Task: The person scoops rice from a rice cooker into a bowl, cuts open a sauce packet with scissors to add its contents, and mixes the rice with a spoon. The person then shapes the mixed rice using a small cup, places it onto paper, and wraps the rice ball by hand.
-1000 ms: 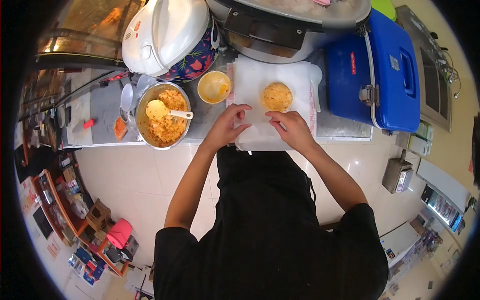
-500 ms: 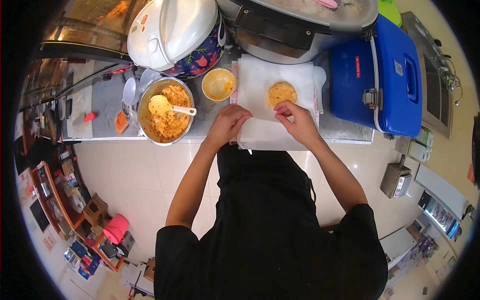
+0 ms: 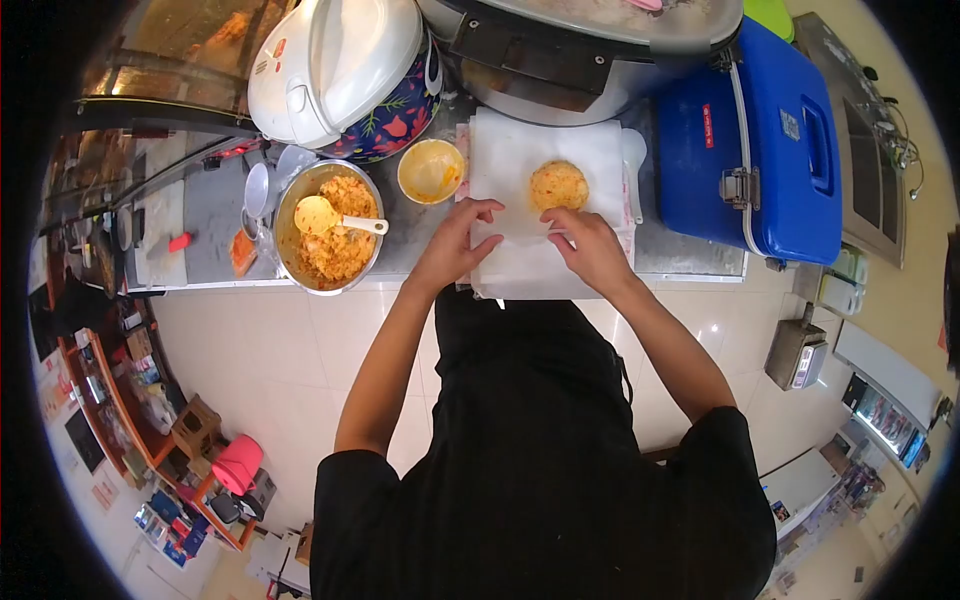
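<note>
A stack of white paper sheets (image 3: 500, 150) lies on the counter, with a round, flat orange rice patty (image 3: 559, 187) on it. My left hand (image 3: 455, 245) is at the left edge of the paper, thumb and fingers apart, holding nothing. My right hand (image 3: 590, 248) is just below the patty, its thumb and fingertips pinched together on the near edge of the paper. To the left stands a metal bowl (image 3: 283, 245) of orange rice, with a white-handled scoop (image 3: 362, 225) resting in it. A small yellowish bowl (image 3: 430, 172) sits between it and the paper.
Behind are a floral pot with a white lid (image 3: 345, 70) and a large steel cooker (image 3: 640, 85). A blue cooler box (image 3: 750, 150) stands at the right. A pale spoon (image 3: 634, 160) lies beside the paper. The counter's front edge (image 3: 690, 277) runs near my hands.
Half a second ago my left fingers were together at the paper; now they are apart. My right hand stays by the paper's edge below the patty. The whole view has shifted slightly.
</note>
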`<move>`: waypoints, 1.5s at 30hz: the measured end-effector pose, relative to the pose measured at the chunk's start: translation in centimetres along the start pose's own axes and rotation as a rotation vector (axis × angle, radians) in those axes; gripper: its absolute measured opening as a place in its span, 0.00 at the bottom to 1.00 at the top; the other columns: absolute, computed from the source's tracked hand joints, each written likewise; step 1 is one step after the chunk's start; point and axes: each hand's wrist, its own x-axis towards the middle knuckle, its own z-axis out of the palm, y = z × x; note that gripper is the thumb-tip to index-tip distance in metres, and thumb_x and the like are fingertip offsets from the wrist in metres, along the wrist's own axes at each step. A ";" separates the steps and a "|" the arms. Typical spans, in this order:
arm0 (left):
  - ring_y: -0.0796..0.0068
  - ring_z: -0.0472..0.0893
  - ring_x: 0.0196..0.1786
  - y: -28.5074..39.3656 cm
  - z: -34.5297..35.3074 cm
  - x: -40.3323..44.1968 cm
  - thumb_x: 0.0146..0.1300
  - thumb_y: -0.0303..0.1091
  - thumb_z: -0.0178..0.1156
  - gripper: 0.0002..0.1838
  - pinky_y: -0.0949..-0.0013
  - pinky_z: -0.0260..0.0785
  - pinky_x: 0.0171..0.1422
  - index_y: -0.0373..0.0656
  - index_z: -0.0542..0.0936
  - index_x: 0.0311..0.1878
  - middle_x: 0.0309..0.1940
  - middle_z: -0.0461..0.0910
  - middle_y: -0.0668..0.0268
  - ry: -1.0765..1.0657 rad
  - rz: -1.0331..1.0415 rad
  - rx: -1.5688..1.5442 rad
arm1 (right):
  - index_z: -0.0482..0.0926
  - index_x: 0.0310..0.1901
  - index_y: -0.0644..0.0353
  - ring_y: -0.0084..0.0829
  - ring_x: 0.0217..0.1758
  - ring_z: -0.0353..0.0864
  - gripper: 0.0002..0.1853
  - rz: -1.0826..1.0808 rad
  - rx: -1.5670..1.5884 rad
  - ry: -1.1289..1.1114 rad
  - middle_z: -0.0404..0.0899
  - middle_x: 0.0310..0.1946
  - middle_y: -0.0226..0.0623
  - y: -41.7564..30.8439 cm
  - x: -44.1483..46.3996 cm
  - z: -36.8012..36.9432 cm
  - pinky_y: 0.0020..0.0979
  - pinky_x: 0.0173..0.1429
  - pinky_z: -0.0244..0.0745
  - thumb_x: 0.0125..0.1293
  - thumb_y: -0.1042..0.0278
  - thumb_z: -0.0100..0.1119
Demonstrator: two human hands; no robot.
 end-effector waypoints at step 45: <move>0.57 0.76 0.62 7.3 5.2 -2.1 0.62 0.31 0.64 0.21 0.52 0.65 0.65 0.46 0.77 0.59 0.56 0.77 0.57 -0.011 0.191 0.324 | 0.84 0.48 0.66 0.12 0.32 0.73 0.15 0.417 0.608 0.288 0.83 0.32 0.23 9.0 -5.0 0.4 0.21 0.37 0.70 0.77 0.61 0.57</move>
